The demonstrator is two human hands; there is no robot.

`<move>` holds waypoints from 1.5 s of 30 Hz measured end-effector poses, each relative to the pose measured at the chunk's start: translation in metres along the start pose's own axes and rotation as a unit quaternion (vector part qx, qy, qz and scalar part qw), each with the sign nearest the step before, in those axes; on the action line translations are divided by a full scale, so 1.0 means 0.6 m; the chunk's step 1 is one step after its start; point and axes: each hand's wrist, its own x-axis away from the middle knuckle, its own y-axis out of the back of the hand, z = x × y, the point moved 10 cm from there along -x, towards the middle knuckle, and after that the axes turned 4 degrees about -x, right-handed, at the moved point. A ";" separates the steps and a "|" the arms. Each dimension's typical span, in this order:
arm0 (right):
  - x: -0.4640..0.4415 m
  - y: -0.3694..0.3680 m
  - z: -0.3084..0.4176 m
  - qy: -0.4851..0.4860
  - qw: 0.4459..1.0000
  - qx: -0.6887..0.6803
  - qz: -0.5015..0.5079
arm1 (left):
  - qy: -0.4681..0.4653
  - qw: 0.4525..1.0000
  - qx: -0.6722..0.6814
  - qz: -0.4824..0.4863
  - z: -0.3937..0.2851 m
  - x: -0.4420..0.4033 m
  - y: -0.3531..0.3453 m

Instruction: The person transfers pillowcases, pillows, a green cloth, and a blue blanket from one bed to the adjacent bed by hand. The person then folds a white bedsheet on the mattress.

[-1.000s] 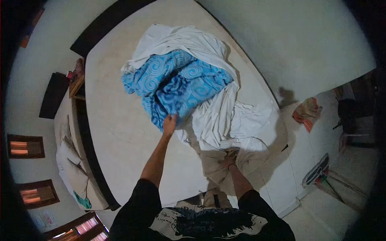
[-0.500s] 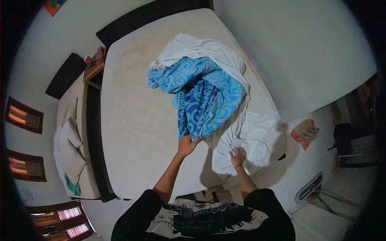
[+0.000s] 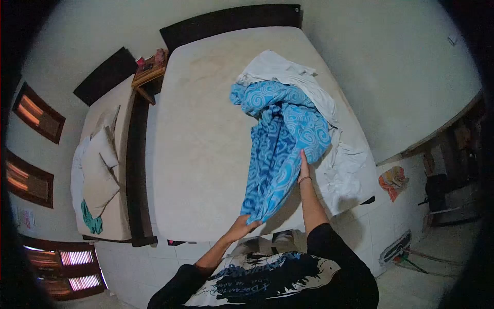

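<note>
Head view, blue swirl-patterned cloth (image 3: 275,141) on pale mattress (image 3: 200,129), white fabric (image 3: 280,68) bunched beyond and right, left hand (image 3: 241,227) with fingers pinching cloth's near end, right hand (image 3: 304,169) touching right edge, finger closure there unclear.

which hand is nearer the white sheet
Right. The right hand is beside the white sheet; the left hand is farther, at the near end of the blue swirl-patterned cloth.

Gripping near end of blue swirl-patterned cloth (image 3: 272,154) with left hand (image 3: 239,228), touching its edge with right hand (image 3: 304,166); white sheet (image 3: 346,167) alongside, on bed (image 3: 200,144).
</note>
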 end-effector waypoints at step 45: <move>0.076 -0.073 0.135 0.436 0.665 0.601 -0.080 | 0.001 0.984 -0.151 -0.092 0.029 -0.184 0.110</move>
